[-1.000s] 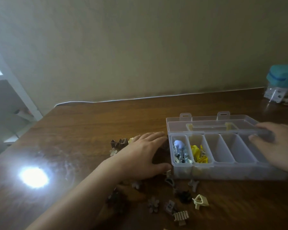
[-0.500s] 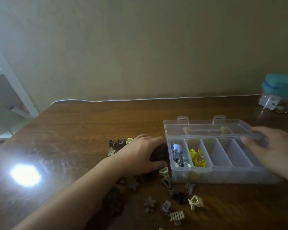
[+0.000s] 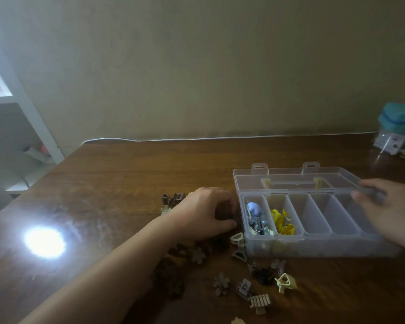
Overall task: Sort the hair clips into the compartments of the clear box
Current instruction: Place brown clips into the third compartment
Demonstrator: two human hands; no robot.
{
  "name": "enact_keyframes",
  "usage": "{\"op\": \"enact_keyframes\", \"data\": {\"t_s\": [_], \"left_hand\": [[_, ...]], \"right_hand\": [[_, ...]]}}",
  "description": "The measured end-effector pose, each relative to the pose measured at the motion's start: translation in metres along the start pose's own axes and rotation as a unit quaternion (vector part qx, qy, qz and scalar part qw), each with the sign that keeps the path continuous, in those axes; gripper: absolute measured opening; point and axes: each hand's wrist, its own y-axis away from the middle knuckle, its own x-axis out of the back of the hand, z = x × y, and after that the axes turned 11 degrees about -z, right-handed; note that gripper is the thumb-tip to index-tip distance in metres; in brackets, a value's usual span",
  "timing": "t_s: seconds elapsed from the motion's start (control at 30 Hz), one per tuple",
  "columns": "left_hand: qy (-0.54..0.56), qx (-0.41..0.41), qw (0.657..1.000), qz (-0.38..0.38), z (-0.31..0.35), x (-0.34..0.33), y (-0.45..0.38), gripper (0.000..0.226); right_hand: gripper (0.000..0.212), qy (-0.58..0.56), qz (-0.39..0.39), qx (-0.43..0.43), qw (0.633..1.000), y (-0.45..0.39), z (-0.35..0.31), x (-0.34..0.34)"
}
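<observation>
The clear box lies open on the wooden table, its lid folded back. The leftmost compartment holds blue and grey clips, and the one beside it holds yellow clips. The other compartments look empty. My left hand sits just left of the box, fingers and thumb curled round a dark brown clip. My right hand holds the box's back rim at its right end. Loose brown, beige and cream clips lie in front of and left of the box.
A teal-lidded clear container stands at the table's far right corner. A white cable runs along the table's back edge by the wall. A white shelf unit is off the table's left side. A bright glare spot is on the table's left.
My left hand's fingers were flat beside the box; they have curled in round a dark brown clip. My right hand has stayed on the box's right end.
</observation>
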Motion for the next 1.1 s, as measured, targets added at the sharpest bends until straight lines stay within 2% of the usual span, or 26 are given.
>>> {"op": "enact_keyframes", "data": {"t_s": [0.13,0.27,0.43,0.53,0.57,0.6,0.63,0.7,0.73,0.8,0.87,0.93,1.0,1.07,1.1], "left_hand": [[-0.018,-0.011,0.998,-0.061,-0.001,0.009,0.013,0.016],[-0.049,-0.046,0.996,-0.05,-0.006,0.009,0.036,0.022],[-0.053,-0.064,0.996,-0.044,-0.011,0.009,0.064,0.019],[-0.083,-0.062,0.995,-0.014,-0.011,0.008,0.071,0.014],[-0.091,-0.057,0.994,-0.002,-0.009,0.009,0.071,0.012],[-0.091,-0.048,0.995,0.012,-0.007,0.009,0.07,0.012],[-0.086,-0.034,0.995,0.023,-0.005,0.01,0.068,0.013],[-0.07,0.01,0.997,0.037,-0.004,0.014,0.064,0.018],[-0.062,0.037,0.996,0.043,-0.005,0.016,0.062,0.02],[-0.031,0.089,0.992,0.085,-0.007,0.022,0.059,0.024],[-0.01,0.131,0.984,0.123,-0.008,0.022,0.058,0.026],[-0.038,0.139,0.983,0.11,-0.009,0.011,0.058,0.023],[-0.065,0.136,0.985,0.079,-0.007,-0.001,0.061,0.022],[-0.076,0.137,0.986,0.066,-0.005,-0.008,0.063,0.036],[-0.083,0.135,0.985,0.068,-0.004,-0.011,0.063,0.04]], "right_hand": [[0.049,0.019,0.018,0.028,0.999,-0.012,0.026,-0.009],[0.03,-0.041,0.032,0.03,0.998,0.013,-0.027,0.002],[0.025,-0.062,0.074,0.084,0.992,0.027,-0.06,-0.002],[0.033,0.039,0.121,0.168,0.978,0.049,-0.069,0.005],[0.031,0.063,0.11,0.225,0.966,0.061,-0.072,0.011],[0.028,0.068,0.057,0.296,0.951,0.075,-0.076,0.016],[0.03,0.07,-0.027,0.352,0.933,0.089,-0.081,0.019],[0.051,0.141,-0.197,0.385,0.89,0.104,-0.093,0.018],[0.061,0.176,-0.242,0.387,0.872,0.105,-0.093,0.013],[0.064,0.174,-0.254,0.419,0.854,0.102,-0.089,0.005],[0.049,0.164,-0.263,0.448,0.839,0.096,-0.088,0.002],[0.028,0.147,-0.279,0.464,0.828,0.093,-0.087,0.003],[0.018,0.088,-0.304,0.459,0.83,0.093,-0.087,0.007],[0.025,-0.032,-0.26,0.45,0.854,0.088,-0.086,0.01],[0.029,-0.093,-0.182,0.438,0.875,0.085,-0.083,0.008]]}}
